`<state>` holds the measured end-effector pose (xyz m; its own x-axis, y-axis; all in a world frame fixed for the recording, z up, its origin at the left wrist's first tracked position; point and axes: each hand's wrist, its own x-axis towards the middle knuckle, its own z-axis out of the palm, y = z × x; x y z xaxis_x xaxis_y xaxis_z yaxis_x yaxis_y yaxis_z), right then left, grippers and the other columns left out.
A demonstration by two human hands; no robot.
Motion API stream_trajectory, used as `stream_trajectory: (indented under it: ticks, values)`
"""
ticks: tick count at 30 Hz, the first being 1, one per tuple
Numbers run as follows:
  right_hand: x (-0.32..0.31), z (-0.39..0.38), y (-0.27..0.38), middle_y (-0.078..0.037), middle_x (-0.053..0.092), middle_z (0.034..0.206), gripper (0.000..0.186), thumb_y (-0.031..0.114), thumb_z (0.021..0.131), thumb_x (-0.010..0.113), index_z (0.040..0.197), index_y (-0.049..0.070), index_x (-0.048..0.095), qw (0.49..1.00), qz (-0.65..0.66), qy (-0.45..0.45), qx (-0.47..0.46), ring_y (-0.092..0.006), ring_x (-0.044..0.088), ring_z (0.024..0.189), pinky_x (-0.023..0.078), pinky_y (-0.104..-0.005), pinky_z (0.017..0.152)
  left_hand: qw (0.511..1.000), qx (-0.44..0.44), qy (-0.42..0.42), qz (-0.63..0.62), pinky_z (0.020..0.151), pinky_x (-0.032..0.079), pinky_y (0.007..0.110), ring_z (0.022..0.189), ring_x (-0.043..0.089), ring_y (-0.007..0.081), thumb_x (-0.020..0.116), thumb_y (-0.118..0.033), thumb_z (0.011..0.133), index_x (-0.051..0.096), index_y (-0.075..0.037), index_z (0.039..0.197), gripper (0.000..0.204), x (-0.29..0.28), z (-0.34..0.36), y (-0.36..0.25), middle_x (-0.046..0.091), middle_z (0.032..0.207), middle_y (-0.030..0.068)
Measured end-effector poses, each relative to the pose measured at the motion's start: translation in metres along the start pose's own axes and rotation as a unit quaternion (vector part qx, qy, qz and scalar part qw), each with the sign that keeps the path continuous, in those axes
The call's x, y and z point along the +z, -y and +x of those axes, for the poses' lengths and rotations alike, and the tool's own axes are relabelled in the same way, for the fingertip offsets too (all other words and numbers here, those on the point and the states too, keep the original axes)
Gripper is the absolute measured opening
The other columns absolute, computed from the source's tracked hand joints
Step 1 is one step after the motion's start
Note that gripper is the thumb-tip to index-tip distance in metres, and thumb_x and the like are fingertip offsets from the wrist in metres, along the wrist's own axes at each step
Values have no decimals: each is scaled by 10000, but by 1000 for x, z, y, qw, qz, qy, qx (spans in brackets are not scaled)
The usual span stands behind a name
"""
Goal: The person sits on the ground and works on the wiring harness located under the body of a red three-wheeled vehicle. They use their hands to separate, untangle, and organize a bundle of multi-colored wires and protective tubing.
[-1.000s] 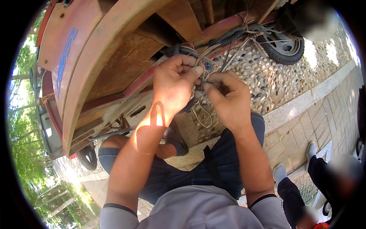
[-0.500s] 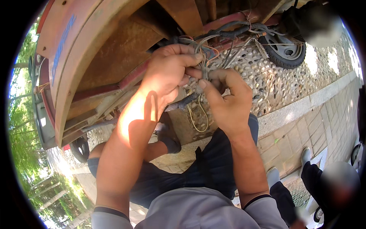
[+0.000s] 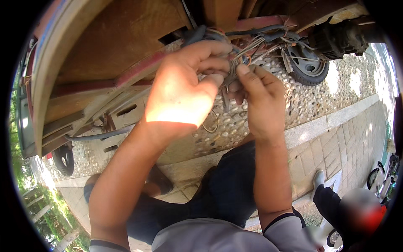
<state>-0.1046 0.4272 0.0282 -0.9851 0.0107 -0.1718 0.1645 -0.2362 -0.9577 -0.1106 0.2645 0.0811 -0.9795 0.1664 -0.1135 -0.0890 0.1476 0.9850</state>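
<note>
A bundle of thin pale and orange wires (image 3: 245, 52) hangs from the underside of a rusty, brown-painted vehicle body (image 3: 105, 46), beside dark cables (image 3: 195, 33). My left hand (image 3: 184, 86) is curled at the left of the bundle, fingers closed on it, with sunlight across its back. Facing it, my right hand (image 3: 264, 96) pinches the same wires between thumb and fingers. A pale loop of wire (image 3: 216, 124) dangles below them. Exactly which strands each hand grips is too small to tell.
A black motor (image 3: 336, 40) and small wheel (image 3: 308, 69) are at upper right, another wheel (image 3: 65, 159) at left. Pebbled paving (image 3: 327, 94) meets a brick path (image 3: 336, 147). Another person's dark-trousered leg (image 3: 327, 201) is at lower right, near parked two-wheelers (image 3: 380, 176).
The view has shifted, showing more of the motor. My right hand has turned, its thumb higher on the wires; both hands sit higher in the picture, still on the bundle.
</note>
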Motion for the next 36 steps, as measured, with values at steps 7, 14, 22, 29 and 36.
stream_trajectory:
  ticks: [7, 14, 22, 29, 36]
  values:
    - [-1, 15, -9, -66, 563, 730, 189, 138, 1027, 543, 940, -14, 614, 955, 282, 14, 88, -144, 489, 604, 361, -268, 532, 952, 152, -63, 259, 969, 516, 374, 1054, 643, 260, 682, 51, 797, 615, -76, 1332, 554, 1, -10, 30, 722, 1131, 58]
    - [-7, 12, -15, -51, 537, 718, 184, 176, 1038, 521, 997, 8, 583, 937, 317, 41, 138, -137, 449, 591, 337, -262, 527, 939, 193, -2, 286, 812, 501, 324, 847, 586, 193, 676, 23, 811, 603, -87, 1310, 516, -3, -3, 43, 656, 986, 51]
    - [-4, 12, -14, -38, 536, 725, 195, 192, 1047, 546, 984, 12, 590, 943, 316, 44, 100, -124, 458, 595, 325, -254, 530, 974, 165, 5, 153, 773, 475, 291, 841, 587, 168, 685, -9, 855, 698, 15, 1068, 215, -4, 8, 40, 620, 949, 71]
    - [-5, 9, -18, -37, 550, 728, 201, 191, 1052, 572, 1017, -5, 606, 947, 305, 59, 78, -130, 491, 604, 347, -252, 540, 959, 202, 15, 199, 803, 490, 347, 877, 622, 250, 663, -24, 880, 699, 48, 1002, 146, -4, 3, 46, 611, 937, 116]
    - [-1, -8, -2, -37, 631, 761, 182, 155, 982, 641, 935, -19, 660, 998, 55, -24, 20, -110, 565, 621, 413, -228, 563, 957, 211, -21, 197, 708, 513, 433, 797, 642, 351, 734, -94, 768, 705, -3, 886, 151, -2, 10, 60, 629, 875, 129]
